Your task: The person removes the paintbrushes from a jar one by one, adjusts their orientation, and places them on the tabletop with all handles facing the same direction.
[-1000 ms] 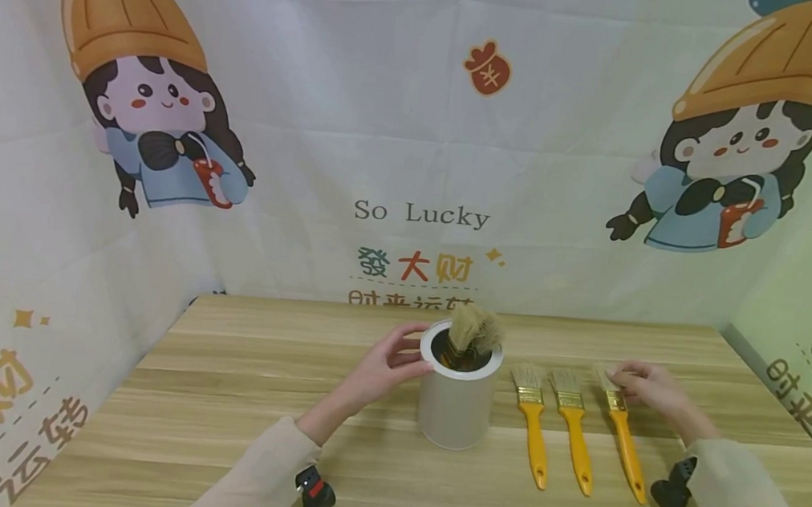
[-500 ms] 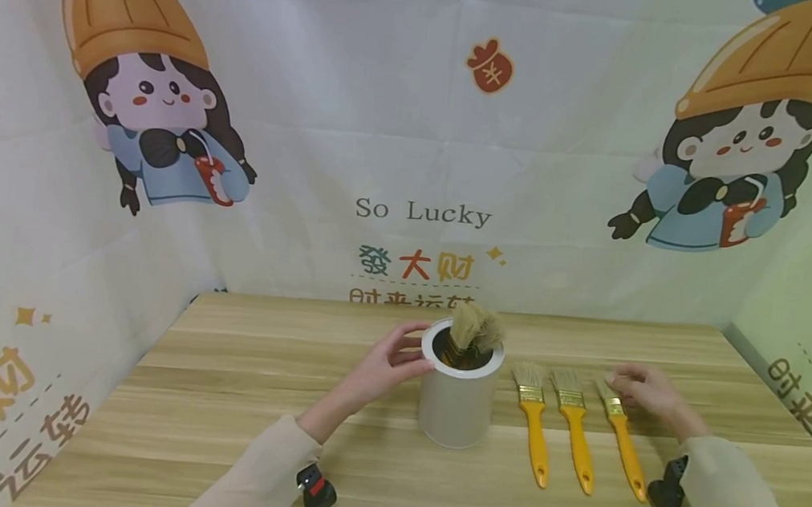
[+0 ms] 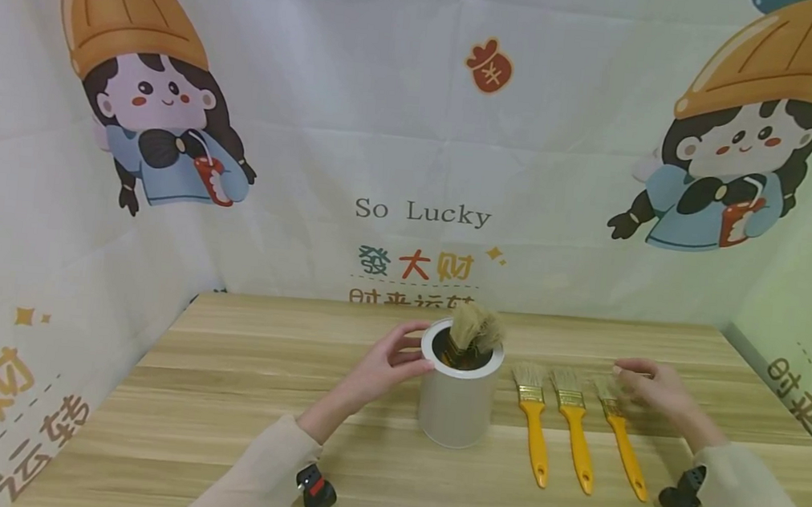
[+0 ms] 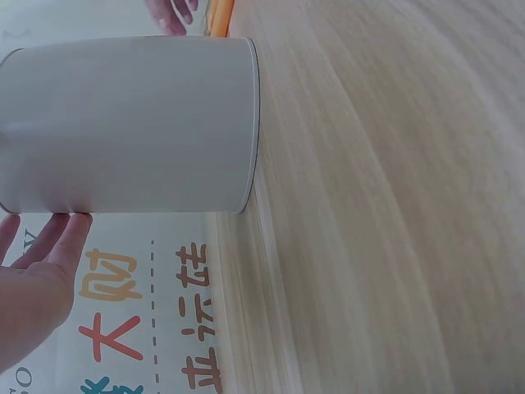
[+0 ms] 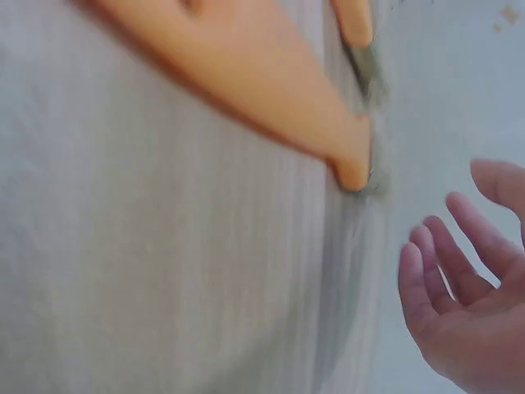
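Note:
A light grey paint can (image 3: pixel 455 409) with a white rim stands upright on the table; in the left wrist view the can (image 4: pixel 131 123) looks sideways. My left hand (image 3: pixel 383 364) touches its left side near the rim. The left hand (image 4: pixel 37 295) shows fingertips against the wall, not wrapped round it. Brush bristles (image 3: pixel 471 324) stick up out of the can. Three yellow-handled paintbrushes lie to its right: left brush (image 3: pixel 534 438), middle brush (image 3: pixel 578 442), right brush (image 3: pixel 625 450). By the right brush's bristles is my right hand (image 3: pixel 658 388). The right hand (image 5: pixel 472 304) is loosely curved and holds nothing.
The wooden tabletop (image 3: pixel 234 399) spreads to the left of the can. A printed cloth (image 3: pixel 418 110) hangs behind and beside the table. Dark cameras are strapped at the left wrist camera (image 3: pixel 316 490) and the right wrist camera (image 3: pixel 682 495).
My right hand has come off the right brush's bristles and drawn slightly back to the right. That brush's bristle end has shifted slightly left. The left hand and can have stayed put.

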`<state>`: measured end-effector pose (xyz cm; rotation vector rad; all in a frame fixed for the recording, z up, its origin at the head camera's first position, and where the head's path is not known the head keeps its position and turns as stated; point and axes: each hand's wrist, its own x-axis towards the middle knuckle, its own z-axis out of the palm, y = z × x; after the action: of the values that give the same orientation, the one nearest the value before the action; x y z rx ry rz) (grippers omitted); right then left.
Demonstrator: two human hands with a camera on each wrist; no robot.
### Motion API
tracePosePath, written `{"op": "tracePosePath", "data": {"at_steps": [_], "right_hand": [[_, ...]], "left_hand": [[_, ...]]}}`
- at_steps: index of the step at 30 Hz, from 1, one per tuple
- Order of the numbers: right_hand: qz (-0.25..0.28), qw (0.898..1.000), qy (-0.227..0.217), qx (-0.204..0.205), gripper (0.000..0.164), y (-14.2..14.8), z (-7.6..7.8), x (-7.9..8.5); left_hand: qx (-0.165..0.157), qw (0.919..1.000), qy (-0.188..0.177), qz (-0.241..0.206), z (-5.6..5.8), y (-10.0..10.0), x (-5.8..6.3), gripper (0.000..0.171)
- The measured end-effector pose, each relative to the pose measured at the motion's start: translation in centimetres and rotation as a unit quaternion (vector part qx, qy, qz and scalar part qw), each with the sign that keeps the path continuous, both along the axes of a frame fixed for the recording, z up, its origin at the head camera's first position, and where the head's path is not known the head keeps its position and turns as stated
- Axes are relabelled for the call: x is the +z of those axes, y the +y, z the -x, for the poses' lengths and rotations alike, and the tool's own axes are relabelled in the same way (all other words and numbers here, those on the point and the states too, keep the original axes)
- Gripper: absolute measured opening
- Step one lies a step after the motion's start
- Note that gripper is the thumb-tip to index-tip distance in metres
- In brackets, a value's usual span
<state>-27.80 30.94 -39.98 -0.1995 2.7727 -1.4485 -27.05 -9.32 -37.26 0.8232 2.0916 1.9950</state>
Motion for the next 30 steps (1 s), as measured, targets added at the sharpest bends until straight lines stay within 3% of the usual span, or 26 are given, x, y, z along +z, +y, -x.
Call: {"op": "tracePosePath", "data": {"at_steps": [6, 9, 14, 18, 26, 30], "right_hand": [[-0.003, 0.998, 0.053, -0.028, 0.067, 0.7, 1.4, -1.8], [-0.008, 0.997, 0.072, -0.032, 0.064, 0.9, 2.4, -3.1], [0.003, 0.995, 0.092, -0.03, 0.056, -0.1, 2.7, -3.7], [0.015, 0.995, 0.093, -0.03, 0.061, -2.2, 1.5, -2.5], [0.038, 0.995, 0.089, 0.004, 0.048, -7.7, -3.2, 3.0], [0.043, 0.996, 0.083, 0.0, 0.047, -8.6, -3.3, 2.6]], "left_hand": [[0.001, 1.0, 0.005, 0.0, 0.0, 0.0, 0.0, 0.052], [0.003, 1.0, 0.004, 0.001, -0.1, 0.0, 0.1, 0.053], [0.005, 1.0, -0.001, 0.003, -0.2, 0.0, 0.2, 0.052], [0.003, 1.0, -0.006, 0.002, -0.3, 0.0, 0.3, 0.052], [0.004, 1.0, -0.001, 0.001, -0.3, 0.1, 0.3, 0.053], [0.005, 1.0, 0.001, 0.001, -0.3, 0.0, 0.2, 0.052]]}}
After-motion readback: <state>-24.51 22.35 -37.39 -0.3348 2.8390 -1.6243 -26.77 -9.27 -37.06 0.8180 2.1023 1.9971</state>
